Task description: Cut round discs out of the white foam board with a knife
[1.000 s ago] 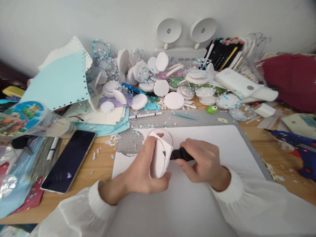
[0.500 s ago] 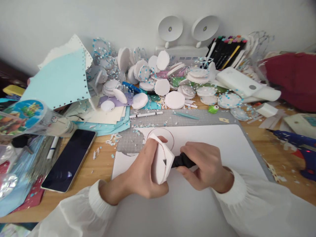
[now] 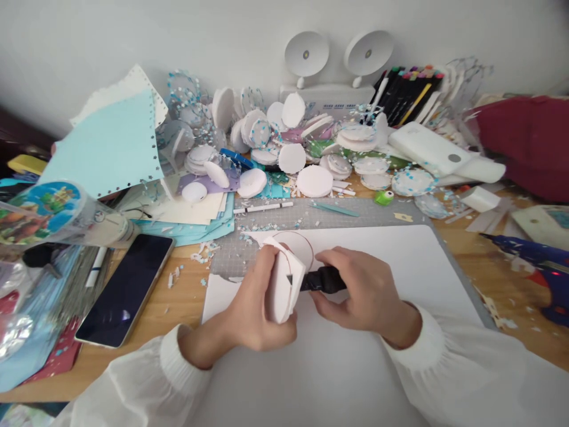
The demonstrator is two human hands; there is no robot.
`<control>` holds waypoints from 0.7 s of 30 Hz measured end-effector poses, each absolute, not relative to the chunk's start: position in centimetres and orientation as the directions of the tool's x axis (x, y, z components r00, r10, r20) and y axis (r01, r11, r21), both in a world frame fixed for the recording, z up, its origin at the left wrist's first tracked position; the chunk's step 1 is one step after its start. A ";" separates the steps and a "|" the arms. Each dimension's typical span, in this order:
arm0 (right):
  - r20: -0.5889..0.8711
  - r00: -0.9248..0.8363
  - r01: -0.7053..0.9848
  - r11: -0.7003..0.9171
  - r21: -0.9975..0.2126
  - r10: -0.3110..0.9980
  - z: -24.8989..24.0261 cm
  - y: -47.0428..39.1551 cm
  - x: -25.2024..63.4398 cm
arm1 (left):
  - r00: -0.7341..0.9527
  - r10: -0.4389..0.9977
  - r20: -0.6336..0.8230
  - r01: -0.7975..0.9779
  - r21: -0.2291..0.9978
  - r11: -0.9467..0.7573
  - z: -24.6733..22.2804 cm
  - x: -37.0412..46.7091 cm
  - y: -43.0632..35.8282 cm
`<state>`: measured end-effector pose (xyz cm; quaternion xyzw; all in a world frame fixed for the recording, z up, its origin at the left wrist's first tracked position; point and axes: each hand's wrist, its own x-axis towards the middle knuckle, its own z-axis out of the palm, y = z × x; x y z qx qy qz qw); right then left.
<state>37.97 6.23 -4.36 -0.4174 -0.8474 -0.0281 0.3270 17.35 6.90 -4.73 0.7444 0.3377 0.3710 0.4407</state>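
My left hand [image 3: 258, 305] is wrapped round a thick white piece of foam board [image 3: 281, 290], held tilted above the sheet. A brown curved line runs along the piece's face. My right hand [image 3: 362, 290] grips the black handle of a craft knife [image 3: 324, 280], its fingers looser round it. The knife meets the right edge of the foam piece, and a dark pointed tip shows on the near face. Beneath both hands lies a large white foam sheet [image 3: 355, 379] with a brown circle drawn on it, partly hidden by the piece.
Under the sheet is a grey cutting mat [image 3: 368, 219]. White foam discs [image 3: 315, 180] pile up along the wall. A black phone [image 3: 127, 287] lies at left; a blue glue gun [image 3: 537, 261] at right. A white pen [image 3: 263, 207] and tweezers [image 3: 335, 209] lie behind the sheet.
Both hands, with the foam piece and knife, have shifted slightly left and up. My right fingers have opened somewhat round the handle, so more of it shows.
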 end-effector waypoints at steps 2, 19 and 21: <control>0.555 -0.454 0.745 0.639 -0.193 0.697 -4.5 6.6 38.4 | 0.465 0.865 0.188 0.189 0.934 -0.304 -4.7 17.2 6.9; 0.503 -0.612 0.699 0.715 -0.017 0.610 -5.6 7.2 39.3 | 0.415 0.910 0.008 -0.226 0.970 0.094 -6.9 16.5 8.0; 0.505 -0.610 0.702 0.712 -0.012 0.611 -5.5 7.1 39.2 | 0.410 0.912 0.007 -0.232 0.968 0.096 -6.9 16.5 8.0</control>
